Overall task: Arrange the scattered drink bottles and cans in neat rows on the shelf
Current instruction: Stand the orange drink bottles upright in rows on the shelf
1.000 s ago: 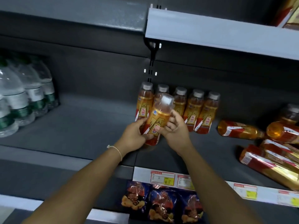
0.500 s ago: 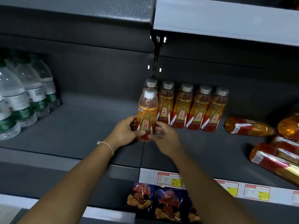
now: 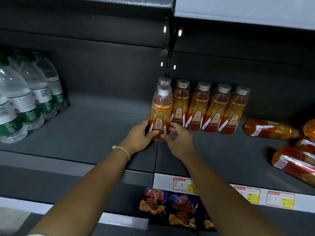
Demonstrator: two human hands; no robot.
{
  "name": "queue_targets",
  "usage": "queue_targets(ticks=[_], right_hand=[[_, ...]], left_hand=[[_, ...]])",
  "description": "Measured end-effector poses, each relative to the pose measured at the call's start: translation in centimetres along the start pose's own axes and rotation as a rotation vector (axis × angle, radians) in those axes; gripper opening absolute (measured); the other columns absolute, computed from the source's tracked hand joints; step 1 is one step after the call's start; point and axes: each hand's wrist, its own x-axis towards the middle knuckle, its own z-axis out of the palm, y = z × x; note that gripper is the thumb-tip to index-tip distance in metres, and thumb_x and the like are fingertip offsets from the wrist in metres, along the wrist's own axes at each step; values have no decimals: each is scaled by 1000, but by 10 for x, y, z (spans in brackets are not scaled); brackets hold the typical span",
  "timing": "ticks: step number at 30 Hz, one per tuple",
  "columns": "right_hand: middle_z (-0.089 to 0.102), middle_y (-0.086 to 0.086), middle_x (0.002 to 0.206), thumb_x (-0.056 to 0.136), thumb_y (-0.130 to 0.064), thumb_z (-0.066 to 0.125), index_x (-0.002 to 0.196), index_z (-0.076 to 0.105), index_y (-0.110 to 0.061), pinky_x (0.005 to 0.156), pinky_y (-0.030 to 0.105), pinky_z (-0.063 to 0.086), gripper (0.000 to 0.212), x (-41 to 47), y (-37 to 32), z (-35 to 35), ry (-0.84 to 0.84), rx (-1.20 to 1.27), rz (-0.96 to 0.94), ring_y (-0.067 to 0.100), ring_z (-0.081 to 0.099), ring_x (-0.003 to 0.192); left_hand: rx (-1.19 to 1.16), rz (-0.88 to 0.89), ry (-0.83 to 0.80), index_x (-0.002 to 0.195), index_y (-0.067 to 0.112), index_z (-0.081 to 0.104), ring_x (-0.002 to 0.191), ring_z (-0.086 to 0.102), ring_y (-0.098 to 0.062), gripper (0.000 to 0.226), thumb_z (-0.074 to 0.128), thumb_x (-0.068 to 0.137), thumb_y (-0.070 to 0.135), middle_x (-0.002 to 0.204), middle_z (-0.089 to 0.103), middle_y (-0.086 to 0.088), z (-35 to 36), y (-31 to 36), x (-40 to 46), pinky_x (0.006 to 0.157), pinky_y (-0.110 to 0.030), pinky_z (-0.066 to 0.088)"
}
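Placement step, front row. The left hand (image 3: 139, 136) grips the base of an upright clear plastic bottle of orange drink with a red-and-gold label (image 3: 161, 113), thumb across the label's foot; the right hand (image 3: 177, 138) pinches the same base from the other side. The bottle stands on the dark grey metal shelf (image 3: 95, 133), directly in front of the leftmost bottle of the back row of five matching orange bottles (image 3: 209, 108) beyond the right hand. Far to the left of the left hand stand clear water bottles with green-and-white labels (image 3: 29, 97); far to the right of the right hand lie the toppled orange bottles (image 3: 271, 128).

Compared with one second earlier, the bottle, then tilted and lifted, is upright and set down. Judged next: release, then reach rightward for a toppled bottle to stand beside this one.
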Motion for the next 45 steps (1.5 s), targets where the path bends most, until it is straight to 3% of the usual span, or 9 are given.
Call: queue_targets(ticks=[5,8,16,22,30,38,40,42,45], right_hand=[[65,-1,132,89,-6,71,138,55,-18,100,21,46,53,3,3,1,11,-34,-29,3,58,119],[63,2,134,89,-8,72,138,55,-17,105,27,46,53,6,5,1,16,-67,-38,10,59,123],[63,3,135,89,-15,72,141,52,-19,111,42,44,56,10,8,4,18,-142,-46,15,57,127],[61,3,137,93,-25,68,145,47,-24,111,27,36,56,9,12,4,1,-235,-71,15,55,129],[58,-1,138,100,-32,54,150,36,-33,111,46,37,53,8,13,2,-29,-387,-99,23,46,128],[48,1,147,104,-36,41,156,22,-30,112,43,24,55,5,10,-4,-88,-491,-111,21,34,137],[46,1,149,104,-36,43,156,24,-28,115,45,23,56,1,7,-9,-71,-454,-118,22,29,141],[47,1,149,102,-37,46,154,29,-27,117,49,26,56,-3,4,-18,-15,-360,-118,22,29,142],[57,4,138,101,-34,52,146,45,-20,113,43,37,48,-11,3,-39,110,-239,-126,23,42,135]], left_hand=[[179,82,61,137,18,44,117,53,-26,49,58,92,34,124,63,-4,2,-1,5,108,-28,25],[209,115,62,136,15,42,116,54,-28,48,56,93,31,124,63,-7,4,0,6,115,-35,17],[220,91,72,145,11,27,118,51,-29,62,54,94,33,126,61,-10,7,1,7,113,-43,28],[223,96,88,145,11,27,118,52,-31,61,54,94,31,124,62,-11,8,2,5,114,-41,26],[248,74,75,145,11,28,123,49,-34,60,52,94,33,126,60,-12,8,3,5,116,-41,23],[290,-46,43,148,6,19,135,34,-40,70,50,95,39,133,54,-18,6,13,0,115,-43,23],[401,-38,100,139,2,35,123,47,-39,61,51,94,41,120,60,-19,0,21,-7,109,-41,30],[520,36,240,106,9,58,96,59,-36,33,52,93,39,94,66,-15,-5,32,-16,86,-37,43],[490,153,387,90,9,61,83,56,-32,22,54,90,30,81,62,-12,1,59,-27,73,-36,43]])
